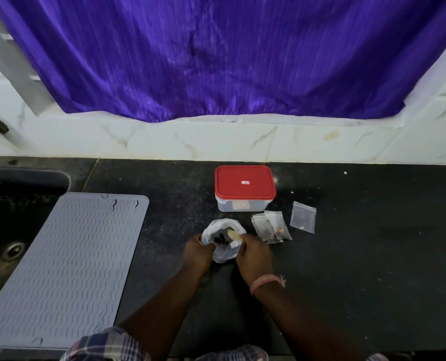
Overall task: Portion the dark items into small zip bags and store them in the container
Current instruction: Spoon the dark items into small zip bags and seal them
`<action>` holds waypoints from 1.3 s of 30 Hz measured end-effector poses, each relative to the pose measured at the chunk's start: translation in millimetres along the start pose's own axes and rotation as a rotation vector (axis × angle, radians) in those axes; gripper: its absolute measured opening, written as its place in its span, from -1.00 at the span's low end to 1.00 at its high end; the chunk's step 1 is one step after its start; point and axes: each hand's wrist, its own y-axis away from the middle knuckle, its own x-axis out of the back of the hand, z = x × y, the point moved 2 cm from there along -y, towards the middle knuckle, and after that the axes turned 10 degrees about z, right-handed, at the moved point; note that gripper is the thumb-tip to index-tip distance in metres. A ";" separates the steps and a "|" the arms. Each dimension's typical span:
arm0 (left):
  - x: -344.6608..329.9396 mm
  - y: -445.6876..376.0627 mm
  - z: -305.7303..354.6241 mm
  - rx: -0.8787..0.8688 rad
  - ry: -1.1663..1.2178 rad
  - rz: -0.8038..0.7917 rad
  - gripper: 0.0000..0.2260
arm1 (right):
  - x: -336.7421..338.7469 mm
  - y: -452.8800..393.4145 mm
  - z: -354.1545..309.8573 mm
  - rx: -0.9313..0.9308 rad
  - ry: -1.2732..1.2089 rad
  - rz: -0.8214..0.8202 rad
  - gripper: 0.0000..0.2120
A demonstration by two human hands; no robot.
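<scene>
A clear plastic bag (223, 239) holding dark items (219, 239) lies on the black counter just in front of me. My left hand (199, 252) grips its left edge and my right hand (254, 252) grips its right edge, holding the mouth apart. Behind it stands a clear container with a red lid (244, 187), shut. To the right lie two small zip bags with dark bits inside (270, 227) and one more small zip bag (303, 217) farther right.
A grey ribbed mat (65, 269) covers part of a dark sink (8, 230) on the left. A white tiled ledge (216, 142) and a purple curtain (216, 56) rise behind the black counter (372, 256).
</scene>
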 end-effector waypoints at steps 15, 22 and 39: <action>-3.2 -2.2 5.9 0.082 0.184 -0.113 -0.86 | -24.8 -4.9 20.2 -0.675 -0.483 -0.196 -0.76; 1.8 -10.2 2.4 0.099 0.193 -0.080 -0.91 | -30.7 -14.7 28.2 -0.742 -0.499 -0.280 -0.82; 41.0 -12.9 6.3 0.169 0.080 -0.021 -0.84 | 9.0 -14.2 -2.2 -0.824 -0.640 -0.337 -0.74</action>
